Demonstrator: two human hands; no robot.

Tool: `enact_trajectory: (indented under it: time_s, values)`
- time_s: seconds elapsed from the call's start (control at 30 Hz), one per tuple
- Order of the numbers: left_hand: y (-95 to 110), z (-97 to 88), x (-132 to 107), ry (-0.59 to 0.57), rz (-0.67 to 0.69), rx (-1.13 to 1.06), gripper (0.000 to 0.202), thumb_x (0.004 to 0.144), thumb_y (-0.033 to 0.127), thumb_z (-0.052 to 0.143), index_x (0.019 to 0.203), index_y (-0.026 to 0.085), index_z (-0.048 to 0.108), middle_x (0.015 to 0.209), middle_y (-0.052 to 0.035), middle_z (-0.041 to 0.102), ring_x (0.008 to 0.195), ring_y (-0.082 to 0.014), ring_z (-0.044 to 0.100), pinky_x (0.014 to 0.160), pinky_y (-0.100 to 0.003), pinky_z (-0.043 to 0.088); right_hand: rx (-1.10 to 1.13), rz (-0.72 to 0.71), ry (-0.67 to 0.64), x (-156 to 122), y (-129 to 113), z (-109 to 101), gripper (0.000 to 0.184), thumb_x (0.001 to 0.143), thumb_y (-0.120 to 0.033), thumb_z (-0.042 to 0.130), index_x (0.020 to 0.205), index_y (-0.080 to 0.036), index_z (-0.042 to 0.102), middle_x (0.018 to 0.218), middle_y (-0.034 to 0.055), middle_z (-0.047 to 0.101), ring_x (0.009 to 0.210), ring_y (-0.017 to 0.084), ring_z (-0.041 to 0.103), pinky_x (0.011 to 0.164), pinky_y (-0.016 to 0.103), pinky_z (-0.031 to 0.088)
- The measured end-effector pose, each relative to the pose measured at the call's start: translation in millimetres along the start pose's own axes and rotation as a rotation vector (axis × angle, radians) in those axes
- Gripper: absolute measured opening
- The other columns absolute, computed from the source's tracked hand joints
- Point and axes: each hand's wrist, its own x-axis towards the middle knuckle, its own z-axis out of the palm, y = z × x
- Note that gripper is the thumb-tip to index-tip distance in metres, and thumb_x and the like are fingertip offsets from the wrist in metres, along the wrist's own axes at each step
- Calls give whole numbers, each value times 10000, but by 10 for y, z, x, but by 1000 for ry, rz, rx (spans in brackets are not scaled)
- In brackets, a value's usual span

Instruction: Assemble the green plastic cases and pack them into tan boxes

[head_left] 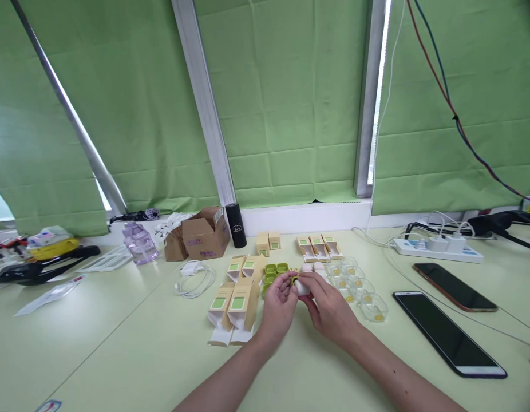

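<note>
Both hands meet at the middle of the table. My left hand (279, 303) is closed, its fingertips on a small green part that is mostly covered by the fingers. Against that part my right hand (331, 303) pinches a small white rounded piece (303, 288). Whether the two parts are joined, I cannot tell. Just behind the left hand stand several small green square cups (271, 269). White pieces (313, 267) lie behind the right hand. To its right are clear plastic cups (374, 309) with yellow spots inside. Open cardboard boxes (244, 300) with green labels lie left of the left hand.
More small boxes (319, 248) stand farther back. A brown carton (205, 234), a black cylinder (236, 225) and a purple bottle (140, 243) line the back left. Two phones (449, 332) lie at right, before a power strip (439, 250). A white charger (192, 268) sits left.
</note>
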Motion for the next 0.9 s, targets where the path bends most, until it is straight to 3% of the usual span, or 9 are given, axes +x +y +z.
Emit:
enact_trajectory:
  time_s: [0.47,0.73,0.9]
  values:
    - [10,34,-29,31,-36,22,343,839,283,771,1151,153,710,1131,-139,784,1091,-266,752,976,-385,614,-43,-15,12,-5,-22,7,335,1042,-111,473,1364,-191,522,1288,182,689,1179,307,722,871,452,681]
    - [2,-68,-57,-123,-22,-25,488,916,484,756,1272,157,690,1332,-187,722,1264,-331,692,1060,-445,585,-17,8,45,-52,23,43,417,1037,-137,511,1444,-231,532,1324,155,692,1216,290,714,920,438,681]
    - [-50,-57,-39,-159,-5,-40,606,828,517,861,1277,166,656,1346,-193,708,1292,-325,677,1118,-444,548,0,27,33,-70,59,55,510,1003,-97,497,1494,-233,498,1335,153,697,1252,295,698,954,465,672]
